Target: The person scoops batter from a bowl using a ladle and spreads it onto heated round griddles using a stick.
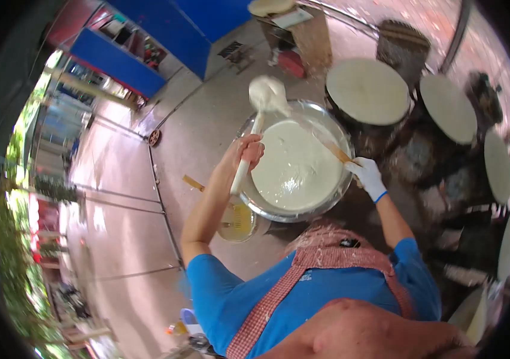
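My bare left hand (249,149) is closed round the pale handle of a ladle (261,99), whose head is coated in thick cream-coloured batter. Gloved in white, my right hand (367,176) grips the wooden handle of a scraper (336,151). The scraper's thin blade is smeared and points at the ladle's head; I cannot tell whether they touch. Below both tools stands a wide metal basin (261,206) of smooth batter (294,164). A smaller container (244,230) with yellowish liquid sits beside the basin, partly behind my left forearm.
Several round griddles curve along the right, among them one covered with a pale layer (369,91) and another (448,109). A wooden stand (312,39) is at the back. Blue panels (165,36) rise at the upper left, with concrete floor (201,119) before them.
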The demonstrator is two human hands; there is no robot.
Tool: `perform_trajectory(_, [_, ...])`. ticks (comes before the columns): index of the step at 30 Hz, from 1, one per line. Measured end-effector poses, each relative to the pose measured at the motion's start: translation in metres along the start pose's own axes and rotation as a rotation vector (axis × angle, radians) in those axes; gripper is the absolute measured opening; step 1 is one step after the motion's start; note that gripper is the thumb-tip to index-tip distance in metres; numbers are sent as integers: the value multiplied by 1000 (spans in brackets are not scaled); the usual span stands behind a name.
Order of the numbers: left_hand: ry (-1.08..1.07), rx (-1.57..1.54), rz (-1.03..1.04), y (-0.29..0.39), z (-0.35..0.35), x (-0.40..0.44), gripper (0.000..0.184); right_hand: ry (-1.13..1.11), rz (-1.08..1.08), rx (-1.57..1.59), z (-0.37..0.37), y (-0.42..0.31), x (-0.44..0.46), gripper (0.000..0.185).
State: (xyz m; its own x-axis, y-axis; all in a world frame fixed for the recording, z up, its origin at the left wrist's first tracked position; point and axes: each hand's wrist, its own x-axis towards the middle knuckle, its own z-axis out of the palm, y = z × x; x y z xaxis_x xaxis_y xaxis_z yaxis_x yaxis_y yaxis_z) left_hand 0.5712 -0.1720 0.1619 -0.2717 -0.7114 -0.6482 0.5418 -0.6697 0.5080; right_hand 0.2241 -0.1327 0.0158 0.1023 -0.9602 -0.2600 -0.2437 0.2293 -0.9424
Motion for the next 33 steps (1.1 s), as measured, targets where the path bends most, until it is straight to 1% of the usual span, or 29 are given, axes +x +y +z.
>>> perform_trajectory(1, [25,-216,-182,-5,-3,7,32,42,132,-135,-8,-12,-24,33])
perform_trajectory(2, [92,-436,-359,-9,-5,15,27,89,111,-231,-16,-12,-41,36])
perform_trajectory(4, [-184,46,-115,-7,14,14,13,196,133,-226,-35,-23,-73,36])
perform_trajectory(5, [-194,285,41,-10,34,10,7,234,156,-197,-41,-36,-89,35])
perform_trajectory(7, [-363,372,59,-23,20,49,20,313,83,-50,-38,-39,-107,34])
perform_trajectory(8, [-419,184,-150,-32,20,71,26,324,136,41,-35,-39,-114,32])
perform_trajectory(9, [-520,36,-397,-41,11,103,29,355,168,133,-30,-24,-121,33])
perform_trajectory(10, [-667,-15,-497,-59,34,105,27,308,255,201,-29,-1,-131,35])
perform_trajectory(11, [-608,-134,-678,-68,56,107,30,348,300,131,-25,21,-148,38])
perform_trajectory(12, [-488,-197,-872,-68,64,135,38,403,372,33,-21,34,-172,43])
perform_trajectory(13, [-327,147,-661,-74,73,152,39,550,266,-240,-13,64,-183,45])
perform_trajectory(14, [-305,326,-542,-91,99,164,39,614,232,-290,-14,82,-207,46])
perform_trajectory(15, [-268,516,-431,-107,125,174,40,711,321,-220,-17,72,-235,46])
perform_trajectory(16, [-553,385,-733,-115,154,167,39,784,396,-138,-19,55,-260,46])
perform_trajectory(17, [-801,220,-1031,-120,176,156,38,825,412,-109,-23,49,-275,46])
perform_trajectory(18, [-907,262,-989,-143,203,141,27,924,402,-33,-29,46,-291,46])
perform_trajectory(19, [-1052,346,-1073,-167,219,160,23,1018,386,35,-35,47,-304,47])
perform_trajectory(20, [-1215,427,-1149,-190,225,176,26,1050,384,36,-30,49,-318,47])
perform_trajectory(22, [-933,439,-1077,-245,248,155,35,1205,403,30,-32,55,-343,46])
perform_trajectory(24, [-750,330,-1499,-307,275,128,35,1259,464,54,-25,85,-376,48])
perform_trajectory(26, [-609,327,-1610,-362,295,106,28,1238,683,-79,2,123,-413,51])
perform_trajectory(28, [-191,338,-1609,-421,302,89,26,1303,794,-6,42,133,-451,54])
perform_trajectory(29, [-281,425,-1745,-458,299,96,30,1357,852,54,63,135,-469,52])
perform_trajectory(30, [-255,500,-1817,-491,300,84,29,1411,911,120,87,134,-484,51])
perform_trajectory(32, [-215,514,-2010,-554,303,45,30,1663,948,254,140,145,-504,43])
perform_trajectory(33, [-175,559,-2103,-580,309,13,29,1737,1022,318,155,129,-514,41])
